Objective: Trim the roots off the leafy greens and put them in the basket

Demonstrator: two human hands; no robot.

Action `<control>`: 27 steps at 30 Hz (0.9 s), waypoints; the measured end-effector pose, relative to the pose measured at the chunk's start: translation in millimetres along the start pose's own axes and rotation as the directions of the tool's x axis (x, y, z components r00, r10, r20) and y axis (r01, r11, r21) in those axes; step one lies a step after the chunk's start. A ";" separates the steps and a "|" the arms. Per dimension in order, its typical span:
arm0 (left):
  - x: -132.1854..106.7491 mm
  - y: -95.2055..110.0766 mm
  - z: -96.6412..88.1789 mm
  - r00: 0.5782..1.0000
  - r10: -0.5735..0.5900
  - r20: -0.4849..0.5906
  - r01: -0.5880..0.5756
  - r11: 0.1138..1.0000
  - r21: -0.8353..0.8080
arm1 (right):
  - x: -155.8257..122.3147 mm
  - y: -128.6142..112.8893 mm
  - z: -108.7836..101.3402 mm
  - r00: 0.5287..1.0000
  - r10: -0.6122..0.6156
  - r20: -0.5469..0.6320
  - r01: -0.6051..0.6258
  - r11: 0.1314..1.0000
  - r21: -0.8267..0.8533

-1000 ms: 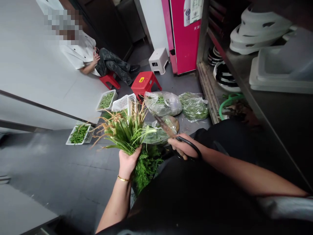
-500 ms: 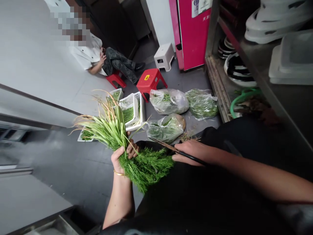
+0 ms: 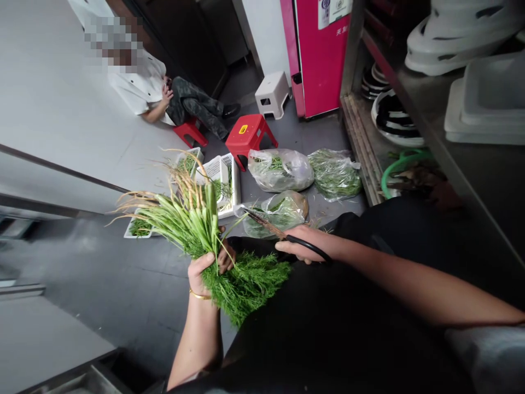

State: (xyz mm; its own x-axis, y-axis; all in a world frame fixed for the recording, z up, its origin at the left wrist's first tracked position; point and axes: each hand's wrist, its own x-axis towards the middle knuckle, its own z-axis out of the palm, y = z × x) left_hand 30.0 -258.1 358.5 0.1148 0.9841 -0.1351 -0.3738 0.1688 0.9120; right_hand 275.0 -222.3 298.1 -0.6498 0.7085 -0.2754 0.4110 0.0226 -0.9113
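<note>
- A seated person [image 3: 141, 90] is resting against the wall on a low red stool [image 3: 192, 133], just as a second ago.
- One plastic bag [image 3: 287, 205] is lying on the floor, beyond my scissors [image 3: 273, 227], its place not visibly changing.
- The bunch of greens [image 3: 200, 232] is now leaning left; a second ago I was holding it nearly upright. I'm keeping it in front of me, off the floor, and it is holding this lean since the last half second.
- Its feathery leaves [image 3: 248, 284], then hanging below my wrist, are now spreading out to the right. To my judgement, that is laying the stalks more plainly in view.
- My left hand [image 3: 200, 272] is gripping the bunch at mid-length, thumb in front, fingers wrapping narrow around the stalks.
- My right hand [image 3: 309, 241] is curling around the scissors' black handle, which are pointing up and left, a little higher than half a second ago. How far apart the blades are standing, I cannot tell.
- The pale roots [image 3: 199, 198] are still hanging on uncut, well apart from the blades.
- A loose stem [image 3: 233, 227] is poking out near the scissor tip; whether they're touching, I cannot tell.
</note>
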 end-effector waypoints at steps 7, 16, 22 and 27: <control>-12.8 9.7 -16.9 0.966 -0.089 -0.243 0.144 0.964 0.222 | -13.9 3.4 -6.7 0.984 0.066 -0.164 -0.082 0.992 -0.093; -22.1 9.2 -13.8 0.880 -0.181 -0.440 0.339 0.888 0.312 | -23.9 -30.7 -26.9 0.985 -0.040 -0.168 -0.080 0.757 -0.649; -22.7 16.7 -9.4 0.903 -0.191 -0.385 0.360 0.827 0.432 | -22.6 -34.4 -43.2 0.985 -0.057 -0.165 -0.084 0.674 -0.734; -20.6 16.7 -18.1 0.887 -0.280 -0.367 0.423 0.809 0.407 | -31.6 -26.3 -54.3 0.992 -0.074 -0.106 -0.039 0.609 -0.792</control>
State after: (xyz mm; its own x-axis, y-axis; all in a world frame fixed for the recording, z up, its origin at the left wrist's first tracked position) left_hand 4.7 -274.6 369.5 -0.1310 0.8459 -0.5170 0.1206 0.5312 0.8386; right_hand 319.4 -207.0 347.4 -0.6072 0.7755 -0.1730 0.7822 0.5452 -0.3016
